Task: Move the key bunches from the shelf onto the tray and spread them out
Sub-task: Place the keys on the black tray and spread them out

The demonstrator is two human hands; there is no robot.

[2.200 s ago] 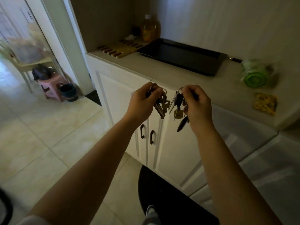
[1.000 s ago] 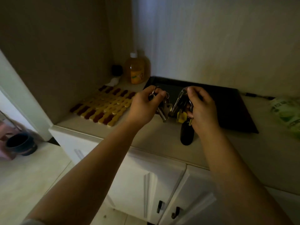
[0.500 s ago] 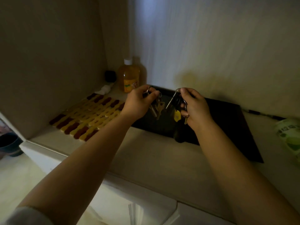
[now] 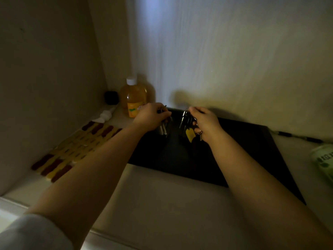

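A black rectangular tray [image 4: 252, 159] lies on the pale counter against the back wall. My left hand [image 4: 150, 117] pinches a bunch of silver keys [image 4: 163, 129] that hangs over the tray's far left part. My right hand [image 4: 205, 123] grips a second key bunch [image 4: 188, 123] with a yellow tag and a dark fob, held over the tray's far middle. Both bunches dangle just above the tray floor; in the dim light I cannot tell whether they touch it.
An orange bottle with a white cap [image 4: 134, 98] stands at the back left beside a small dark jar [image 4: 111, 97]. A yellow and dark red slatted mat [image 4: 72, 150] lies left of the tray. A green-labelled pack [image 4: 324, 159] sits at the right edge.
I walked up to the counter from the floor side. Both hands carried their key bunches forward from in front of the cabinet doors to over the tray's far part.
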